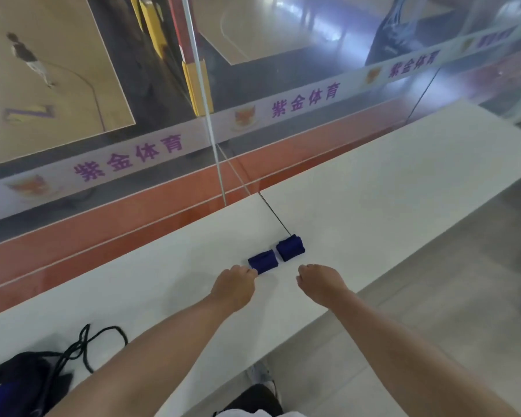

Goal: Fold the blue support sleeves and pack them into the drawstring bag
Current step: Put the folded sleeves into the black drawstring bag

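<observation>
**Two hands at a pair of folded blue support sleeves on a white desk**

A long white desk runs diagonally from lower left to upper right, set against a glass wall that carries a pale strip with purple characters. At the lower left corner of the desk lies a dark drawstring bag, slumped flat, its black cord looping loosely onto the white surface. The bag sits well apart from the sleeves.

Two bare forearms reach forward from the bottom edge. The left hand is seen from the back, fingers curled downward; its fingertips meet the near left corner of the nearer sleeve. Whether this grip pinches the cloth or only touches it cannot be told. The right hand is also curled into a loose fist, its grip holding nothing that shows. It hovers just beside the sleeves, on their near right, without touching them.

The two sleeves are deep blue, each folded into a small, thick rectangle. They lie side by side near the middle of the desk with a narrow gap between them. The farther sleeve sits up and to the right, over a thin dark seam in the desk.
</observation>
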The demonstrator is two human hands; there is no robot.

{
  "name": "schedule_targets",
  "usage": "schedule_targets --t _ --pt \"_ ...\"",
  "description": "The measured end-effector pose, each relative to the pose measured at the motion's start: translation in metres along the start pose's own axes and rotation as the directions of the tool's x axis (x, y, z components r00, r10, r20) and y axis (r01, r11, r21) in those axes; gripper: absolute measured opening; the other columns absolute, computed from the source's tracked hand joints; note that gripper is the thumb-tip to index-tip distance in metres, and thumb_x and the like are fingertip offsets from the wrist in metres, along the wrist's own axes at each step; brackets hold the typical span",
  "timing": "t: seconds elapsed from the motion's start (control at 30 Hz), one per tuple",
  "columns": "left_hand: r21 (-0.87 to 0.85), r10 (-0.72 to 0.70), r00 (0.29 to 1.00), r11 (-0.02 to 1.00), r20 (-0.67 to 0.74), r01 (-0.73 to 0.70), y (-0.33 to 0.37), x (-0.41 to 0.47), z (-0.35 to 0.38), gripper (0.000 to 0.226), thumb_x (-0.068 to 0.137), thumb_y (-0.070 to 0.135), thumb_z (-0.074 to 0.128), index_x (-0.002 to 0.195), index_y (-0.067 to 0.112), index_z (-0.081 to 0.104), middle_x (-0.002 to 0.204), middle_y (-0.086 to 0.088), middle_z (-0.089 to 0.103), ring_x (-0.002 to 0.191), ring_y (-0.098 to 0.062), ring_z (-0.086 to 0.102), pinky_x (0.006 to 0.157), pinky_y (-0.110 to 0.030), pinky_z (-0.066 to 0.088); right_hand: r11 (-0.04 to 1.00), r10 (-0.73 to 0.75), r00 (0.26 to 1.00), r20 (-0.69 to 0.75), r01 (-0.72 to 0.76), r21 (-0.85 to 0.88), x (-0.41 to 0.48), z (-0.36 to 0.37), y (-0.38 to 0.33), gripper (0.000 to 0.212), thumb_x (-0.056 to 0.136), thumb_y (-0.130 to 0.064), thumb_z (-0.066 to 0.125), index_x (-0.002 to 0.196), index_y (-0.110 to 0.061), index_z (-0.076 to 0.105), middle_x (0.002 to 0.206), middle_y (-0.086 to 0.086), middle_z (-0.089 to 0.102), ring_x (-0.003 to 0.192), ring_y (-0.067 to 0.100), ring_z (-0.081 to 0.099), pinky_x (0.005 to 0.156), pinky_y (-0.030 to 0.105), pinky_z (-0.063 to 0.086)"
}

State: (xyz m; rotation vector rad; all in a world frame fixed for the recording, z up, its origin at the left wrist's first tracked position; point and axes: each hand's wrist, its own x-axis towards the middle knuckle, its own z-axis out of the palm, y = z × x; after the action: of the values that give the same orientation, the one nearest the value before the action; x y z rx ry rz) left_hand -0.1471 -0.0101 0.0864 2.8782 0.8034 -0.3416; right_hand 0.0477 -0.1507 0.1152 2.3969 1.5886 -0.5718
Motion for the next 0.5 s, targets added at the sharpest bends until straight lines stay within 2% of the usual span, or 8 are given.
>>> schedule_targets --t 0.1,0.2,0.3,0.4,0.5 --pt "-0.024 -0.041 0.999 0.999 0.033 0.041 -0.011 0.038 0.007 0.023 0.098 0.019 0.043 0.117 0.016 0.056 0.11 -0.003 0.061 0.096 -0.023 0.057 0.076 -0.034 0.049 0.996 0.04 0.998 0.055 -0.044 0.073 0.025 0.0 0.014 0.016 0.099 -0.022 0.038 0.087 -0.016 0.048 0.082 -0.003 0.05 0.075 0.022 0.052 0.065 0.032 0.043" --pt "-0.118 -0.082 0.995 0.989 0.054 0.088 -0.016 0.068 0.019 0.029 0.1 0.031 0.043 0.122 0.018 0.056 0.113 -0.002 0.059 0.1 -0.022 0.056 0.08 -0.034 0.05 0.985 0.071 0.993 0.093 -0.085 0.148 0.053 -0.001 0.029 0.019 0.097 -0.026 0.036 0.08 -0.018 0.043 0.076 -0.005 0.049 0.073 0.022 0.053 0.064 0.033 0.041" --pt "-0.255 -0.144 0.984 0.953 0.101 0.165 -0.017 0.088 0.031 0.035 0.1 0.035 0.044 0.13 0.018 0.052 0.121 -0.003 0.055 0.109 -0.023 0.05 0.087 -0.036 0.047 0.983 0.053 0.997 0.054 -0.062 0.173 0.084 -0.001 0.038 0.018 0.099 -0.025 0.034 0.086 -0.018 0.044 0.085 -0.002 0.051 0.079 0.022 0.053 0.066 0.033 0.04" --pt "-0.33 -0.188 0.97 0.916 0.154 0.23 -0.012 0.105 0.048 0.041 0.098 0.035 0.048 0.135 0.017 0.046 0.128 -0.003 0.051 0.115 -0.024 0.047 0.092 -0.037 0.045 0.991 -0.012 1.0 -0.023 0.015 0.134 0.117 0.01 0.046 0.018 0.102 -0.026 0.037 0.102 -0.017 0.053 0.102 0.0 0.058 0.096 0.022 0.056 0.078 0.033 0.045" --pt "-0.364 -0.23 0.954 0.887 0.19 0.286 -0.009 0.119 0.065 0.046 0.097 0.033 0.051 0.14 0.018 0.042 0.133 -0.003 0.049 0.119 -0.024 0.047 0.095 -0.038 0.044 0.979 -0.041 0.998 -0.042 0.049 0.196 0.152 0.02 0.052 0.032 0.1 -0.031 0.048 0.128 -0.017 0.053 0.129 0.0 0.056 0.117 0.024 0.052 0.096 0.037 0.044"
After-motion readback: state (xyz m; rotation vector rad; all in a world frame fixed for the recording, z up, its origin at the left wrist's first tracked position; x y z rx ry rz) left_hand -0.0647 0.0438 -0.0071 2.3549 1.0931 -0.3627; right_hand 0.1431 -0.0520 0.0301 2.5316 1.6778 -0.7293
